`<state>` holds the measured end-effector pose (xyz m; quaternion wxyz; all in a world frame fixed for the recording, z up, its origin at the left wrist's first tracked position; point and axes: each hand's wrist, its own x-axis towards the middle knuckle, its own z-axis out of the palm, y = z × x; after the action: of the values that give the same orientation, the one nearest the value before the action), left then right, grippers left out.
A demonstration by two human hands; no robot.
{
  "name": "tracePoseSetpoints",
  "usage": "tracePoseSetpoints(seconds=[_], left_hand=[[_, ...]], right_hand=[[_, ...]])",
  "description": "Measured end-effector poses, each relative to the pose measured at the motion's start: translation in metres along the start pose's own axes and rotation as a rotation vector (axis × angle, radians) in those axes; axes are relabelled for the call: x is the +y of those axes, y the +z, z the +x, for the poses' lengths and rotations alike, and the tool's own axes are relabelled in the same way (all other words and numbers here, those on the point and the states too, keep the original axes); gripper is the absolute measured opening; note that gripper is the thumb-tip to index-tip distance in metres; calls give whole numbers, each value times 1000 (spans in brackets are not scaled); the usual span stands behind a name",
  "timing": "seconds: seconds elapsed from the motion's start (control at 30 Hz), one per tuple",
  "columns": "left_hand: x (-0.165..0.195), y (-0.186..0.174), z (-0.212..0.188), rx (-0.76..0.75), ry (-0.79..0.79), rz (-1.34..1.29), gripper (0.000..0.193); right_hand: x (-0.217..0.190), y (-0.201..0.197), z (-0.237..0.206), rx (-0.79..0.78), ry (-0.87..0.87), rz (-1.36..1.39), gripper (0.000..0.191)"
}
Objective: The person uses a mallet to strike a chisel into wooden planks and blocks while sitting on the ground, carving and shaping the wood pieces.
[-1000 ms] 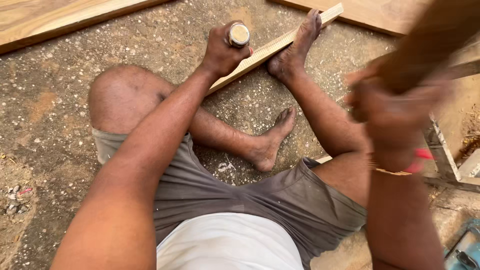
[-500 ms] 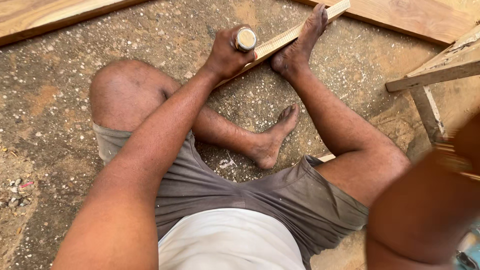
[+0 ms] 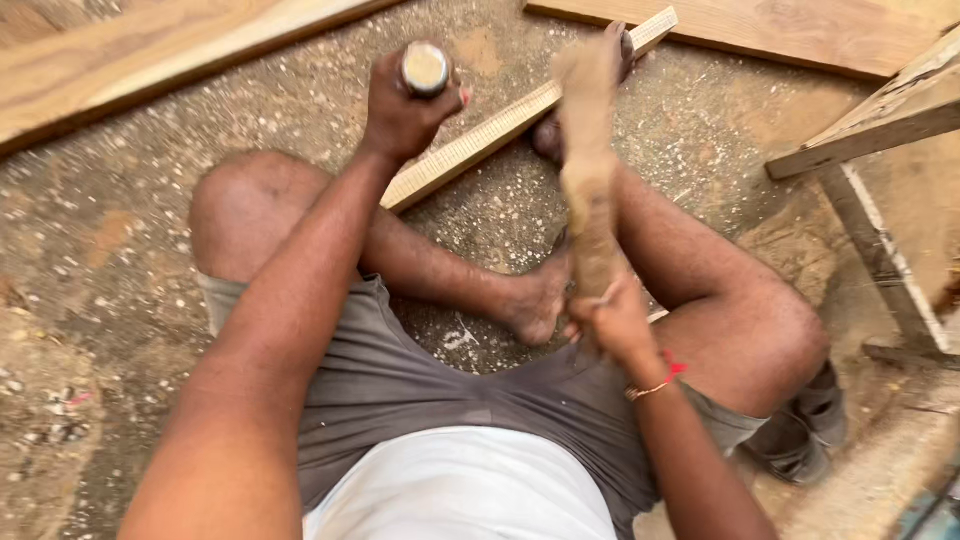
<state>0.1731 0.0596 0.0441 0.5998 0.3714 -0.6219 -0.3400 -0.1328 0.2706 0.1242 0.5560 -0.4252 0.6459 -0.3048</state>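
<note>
My left hand point(image 3: 400, 115) is wrapped around a chisel handle point(image 3: 425, 68) with a worn round metal-ringed top, held upright over a narrow wooden strip point(image 3: 490, 135). The strip lies diagonally on the ground, and my right foot point(image 3: 600, 60) presses on its far end. My right hand point(image 3: 612, 320) grips the lower end of a wooden mallet point(image 3: 588, 170), blurred by motion and pointing away from me over my right leg. My left leg is folded, its foot point(image 3: 535, 300) just left of the right hand. A red band circles my right wrist.
I sit on a gritty floor strewn with wood chips. Long planks lie at the top left point(image 3: 150, 50) and top right point(image 3: 800, 30). A wooden frame piece point(image 3: 880, 120) stands at the right, with a sandal point(image 3: 810, 430) beside my right knee.
My right hand, out at the right edge half a second ago, has swung the mallet back to the middle. The left hand still holds the chisel on the strip.
</note>
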Motion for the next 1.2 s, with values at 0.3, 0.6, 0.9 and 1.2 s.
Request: tracePoseSetpoints(seconds=[0.3,0.6,0.9,1.2], left_hand=[[32,11,-27,-20,-156,-202,23],[85,17,-25,-98,-121,90,26],[76,51,-4,-126,-349,99,36],[52,45,-20,-61,-140,138,34]], right_hand=[[58,21,13,-142,186,-237,91],[37,33,-19,-129,-545,-844,79],[60,26,-23,-214,-207,-987,86],[56,20,-14,-281,-181,-1053,93]])
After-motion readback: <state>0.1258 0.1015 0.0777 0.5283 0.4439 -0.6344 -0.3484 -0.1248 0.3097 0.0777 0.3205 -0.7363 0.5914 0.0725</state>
